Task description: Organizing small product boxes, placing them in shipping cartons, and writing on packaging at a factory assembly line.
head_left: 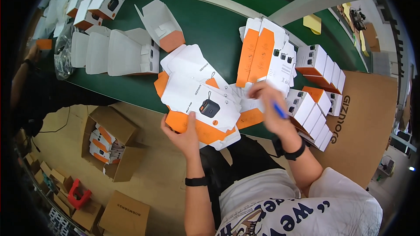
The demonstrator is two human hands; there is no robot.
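— What's the person at the green table [205,26] got hold of?

— A flat, unfolded carton [199,105], white with orange flaps and a picture of a small dark gadget on it. It lies on top of a loose pile at the table's near edge. The left hand [183,133] pinches its near orange flap, thumb on top, fingers curled beneath.

— And the other hand?

— The right hand [272,107] is just right of that carton, fingers closed around a blue pen [278,110], knuckles over more flat cartons.

— What else is around the carton?

— Beyond it, a stack of flat cartons [262,54] showing their orange sides. To its right, rows of folded white-and-orange boxes [315,105]. Far left of it, several half-opened white boxes [127,52]. Below the table edge, on the floor, an open cardboard box [111,144] holding more small boxes.
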